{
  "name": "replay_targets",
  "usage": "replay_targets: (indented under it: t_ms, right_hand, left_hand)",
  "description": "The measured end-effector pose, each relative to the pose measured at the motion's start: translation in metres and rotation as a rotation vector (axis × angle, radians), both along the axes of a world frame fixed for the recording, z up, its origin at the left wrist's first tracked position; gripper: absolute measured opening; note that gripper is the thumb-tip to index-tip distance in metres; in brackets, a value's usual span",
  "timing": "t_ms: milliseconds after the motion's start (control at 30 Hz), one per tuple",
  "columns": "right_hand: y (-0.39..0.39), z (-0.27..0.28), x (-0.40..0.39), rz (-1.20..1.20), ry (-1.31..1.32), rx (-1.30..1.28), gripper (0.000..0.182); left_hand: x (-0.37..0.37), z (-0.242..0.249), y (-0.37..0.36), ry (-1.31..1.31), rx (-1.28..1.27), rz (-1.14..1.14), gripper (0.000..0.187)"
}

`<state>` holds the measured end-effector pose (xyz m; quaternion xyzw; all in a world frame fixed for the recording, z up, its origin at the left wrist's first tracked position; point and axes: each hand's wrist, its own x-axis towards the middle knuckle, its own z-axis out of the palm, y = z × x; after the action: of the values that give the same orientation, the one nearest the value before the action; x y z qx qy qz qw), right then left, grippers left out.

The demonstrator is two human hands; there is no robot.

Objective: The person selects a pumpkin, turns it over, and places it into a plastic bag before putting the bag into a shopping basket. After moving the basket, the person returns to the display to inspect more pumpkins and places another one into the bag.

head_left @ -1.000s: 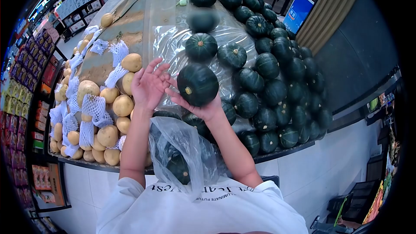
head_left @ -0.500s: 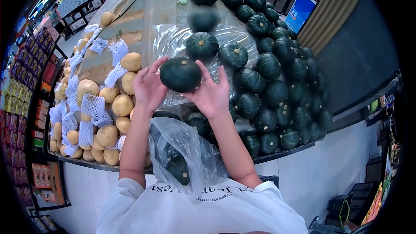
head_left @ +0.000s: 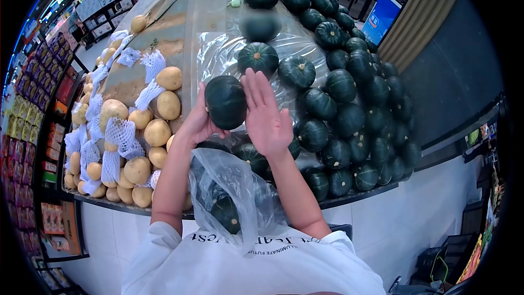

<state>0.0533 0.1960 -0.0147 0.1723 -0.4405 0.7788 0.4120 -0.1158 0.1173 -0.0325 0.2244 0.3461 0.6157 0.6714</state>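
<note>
A dark green kabocha pumpkin [head_left: 225, 102] rests in my left hand [head_left: 195, 127], whose fingers and thumb cup its left side and underside. Flat and stretched out, my right hand [head_left: 267, 117] is held up at the pumpkin's right side, fingers together and thumb apart. Below my hands, a clear plastic bag [head_left: 234, 172] hangs in front of my chest with another green pumpkin [head_left: 225, 214] inside. Beyond my fingertips, two pumpkins, one a kabocha [head_left: 258, 58] and one with pale streaks [head_left: 296, 72], lie on clear plastic sheeting [head_left: 215, 49].
A pile of green pumpkins [head_left: 349, 120] covers the right of the display stand. At left lie round tan-yellow fruits [head_left: 137, 170], several in white foam nets [head_left: 121, 135]. Packaged-goods shelves [head_left: 24, 131] stand further left; a dark panel [head_left: 447, 76] rises at right.
The pumpkin has turned in my left hand, its stem no longer showing, and shifted slightly left. My right hand has come off its underside and straightened flat beside it.
</note>
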Motion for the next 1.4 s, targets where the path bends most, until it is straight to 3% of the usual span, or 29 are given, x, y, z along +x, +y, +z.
replay_targets:
  t_ms: [33,133,267,433,567,600,633,700,767,967,1133,1233,1333,1367,1400]
  right_hand:
    - [-0.001,0.001,0.000,-0.010,0.005,0.022,0.081]
    - [0.000,0.001,0.001,0.013,-0.078,0.184,0.084]
    - [0.007,-0.001,-0.002,0.028,0.012,0.195,0.076]
    - [0.006,-0.004,0.000,0.111,0.033,0.158,0.067]
    - [0.005,-0.003,0.007,0.140,-0.004,0.157,0.055]
    - [0.005,-0.002,0.008,0.140,-0.031,0.171,0.052]
    - [0.005,-0.002,0.008,0.142,-0.057,0.187,0.049]
    - [0.005,-0.002,0.010,0.146,-0.074,0.340,0.041]
    - [0.001,0.002,0.013,0.244,-0.063,0.443,0.037]
    - [-0.041,0.039,0.025,0.360,0.026,0.802,0.020]
    - [-0.063,0.052,0.053,0.173,-0.200,1.205,0.019]
    - [-0.063,0.052,0.059,-0.190,-0.339,1.366,0.023]
    - [-0.059,0.046,0.067,-0.247,-0.584,1.435,0.028]
    - [-0.057,0.044,0.069,-0.278,-0.648,1.469,0.031]
    - [-0.055,0.043,0.070,-0.191,-0.714,1.434,0.041]
  left_hand:
    - [-0.006,-0.003,-0.001,-0.006,0.028,-0.122,0.082]
    - [0.003,0.003,-0.002,0.038,-0.150,0.057,0.081]
    - [0.010,0.017,-0.001,-0.097,0.000,0.034,0.076]
    - [0.015,0.024,-0.003,-0.035,0.060,0.319,0.074]
    - [0.018,0.044,-0.013,-0.092,0.235,0.424,0.081]
    - [0.014,0.046,-0.017,-0.117,0.370,0.340,0.080]
    - [0.019,0.054,-0.021,-0.164,0.360,0.476,0.081]
    - [0.006,0.050,-0.034,-0.238,0.510,0.235,0.083]
    - [0.000,0.047,-0.048,-0.252,0.575,0.152,0.086]
    - [0.019,0.051,-0.090,-0.424,0.694,0.243,0.086]
    - [0.027,0.051,-0.120,-0.396,0.627,0.340,0.085]
    - [0.025,0.054,-0.136,-0.272,0.628,0.363,0.083]
    - [0.021,0.058,-0.148,-0.296,0.600,0.310,0.085]
    - [0.020,0.055,-0.154,-0.336,0.458,0.507,0.086]
    - [0.022,0.056,-0.158,-0.304,0.439,0.369,0.086]
